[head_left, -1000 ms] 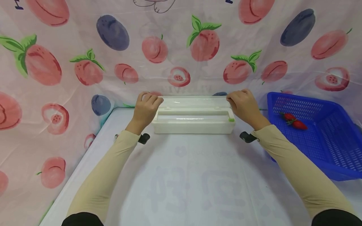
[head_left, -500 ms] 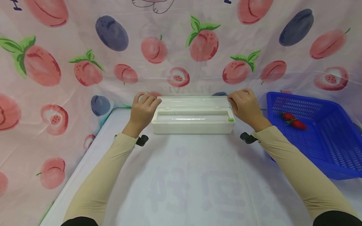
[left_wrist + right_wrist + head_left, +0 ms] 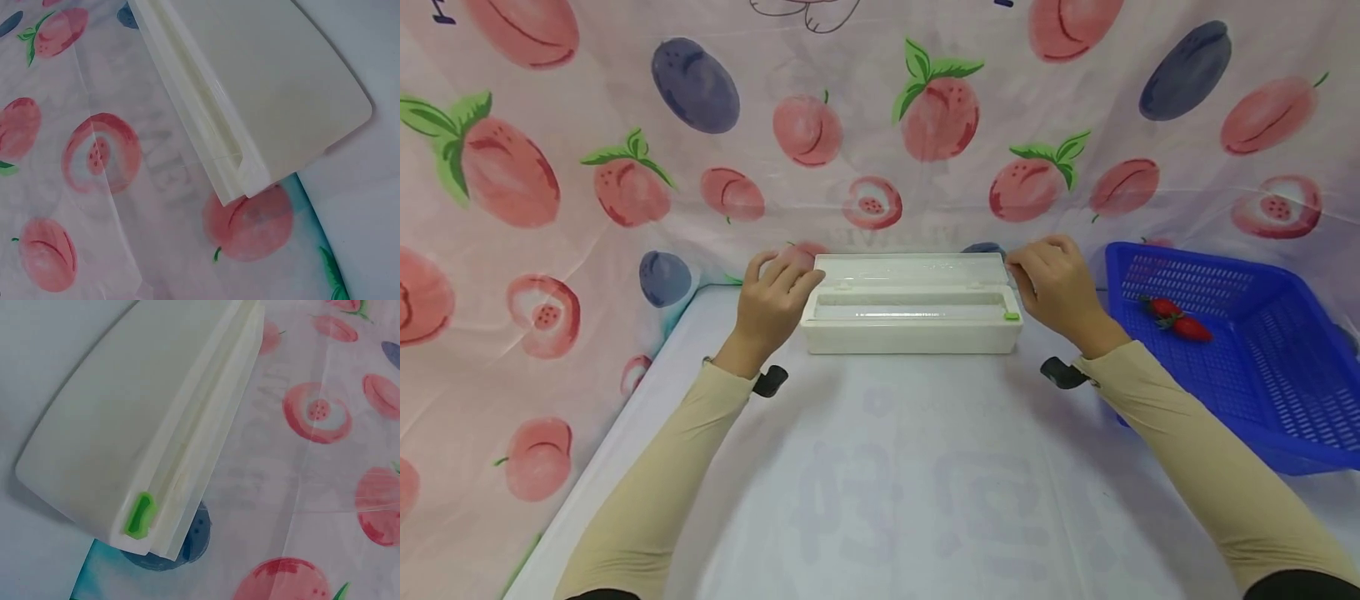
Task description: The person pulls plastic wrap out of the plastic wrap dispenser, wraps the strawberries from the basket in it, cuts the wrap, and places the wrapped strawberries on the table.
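Observation:
In the head view, a long white cling film dispenser point(image 3: 913, 337) stands at the back of the table with its lid point(image 3: 910, 268) raised and a roll of film in its slot. A small green slider point(image 3: 141, 515) sits at its right end. My left hand point(image 3: 769, 304) is by the lid's left corner, thumb and fingers bent together; my right hand point(image 3: 1058, 287) mirrors it at the right corner. Faint glints before the lid show thin clear cling film, pinched between the hands, its edges hardly visible. Both wrist views show the dispenser, with the fingers out of frame.
A blue plastic basket point(image 3: 1240, 400) holding red strawberries point(image 3: 1191, 328) stands right of the right hand. Behind the white-covered table point(image 3: 917, 467) hangs a fruit-printed cloth point(image 3: 955, 192), close to the dispenser's back.
My left hand has shifted slightly left and toward me, and my right hand slightly right. The dispenser, its raised lid and the basket have stayed in place.

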The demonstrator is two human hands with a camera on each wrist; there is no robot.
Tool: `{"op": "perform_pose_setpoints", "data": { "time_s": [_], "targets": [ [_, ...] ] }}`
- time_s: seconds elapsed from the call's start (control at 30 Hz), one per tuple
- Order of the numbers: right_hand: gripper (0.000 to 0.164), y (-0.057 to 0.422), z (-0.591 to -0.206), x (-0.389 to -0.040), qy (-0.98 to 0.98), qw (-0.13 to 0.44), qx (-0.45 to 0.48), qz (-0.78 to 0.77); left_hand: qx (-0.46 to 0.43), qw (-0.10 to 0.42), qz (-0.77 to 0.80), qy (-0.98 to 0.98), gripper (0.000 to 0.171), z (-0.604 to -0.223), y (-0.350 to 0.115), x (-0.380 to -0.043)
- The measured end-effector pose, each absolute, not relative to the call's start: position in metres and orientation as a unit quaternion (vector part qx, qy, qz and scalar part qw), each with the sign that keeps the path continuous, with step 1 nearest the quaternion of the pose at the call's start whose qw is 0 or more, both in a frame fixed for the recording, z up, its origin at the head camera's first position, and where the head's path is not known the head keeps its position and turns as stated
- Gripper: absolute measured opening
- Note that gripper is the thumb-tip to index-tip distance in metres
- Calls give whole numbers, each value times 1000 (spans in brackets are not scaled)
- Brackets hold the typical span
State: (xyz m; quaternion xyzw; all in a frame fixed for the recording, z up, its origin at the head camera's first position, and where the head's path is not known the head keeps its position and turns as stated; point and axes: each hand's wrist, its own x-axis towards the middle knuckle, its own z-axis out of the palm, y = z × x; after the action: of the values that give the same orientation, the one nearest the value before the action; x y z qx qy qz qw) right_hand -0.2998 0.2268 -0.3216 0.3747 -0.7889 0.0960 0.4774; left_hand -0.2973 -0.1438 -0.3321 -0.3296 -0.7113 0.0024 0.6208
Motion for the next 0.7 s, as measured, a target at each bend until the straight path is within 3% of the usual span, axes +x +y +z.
{"op": "perform_pose_setpoints", "data": {
  "time_s": [0.1, 0.3, 0.7],
  "targets": [
    [4, 225, -326, -293, -775, 484, 392, 108, -347, 618, 3, -705, 10, -336, -147, -290],
    [28, 222, -340, -273, -740, 494, 439, 123, -420, 601, -5, -680, 14, -348, -155, -271],
    [30, 228, -372, -250, -699, 465, 541, 54, -527, 510, 60, -677, 26, -377, -171, -244]
  ]
}}
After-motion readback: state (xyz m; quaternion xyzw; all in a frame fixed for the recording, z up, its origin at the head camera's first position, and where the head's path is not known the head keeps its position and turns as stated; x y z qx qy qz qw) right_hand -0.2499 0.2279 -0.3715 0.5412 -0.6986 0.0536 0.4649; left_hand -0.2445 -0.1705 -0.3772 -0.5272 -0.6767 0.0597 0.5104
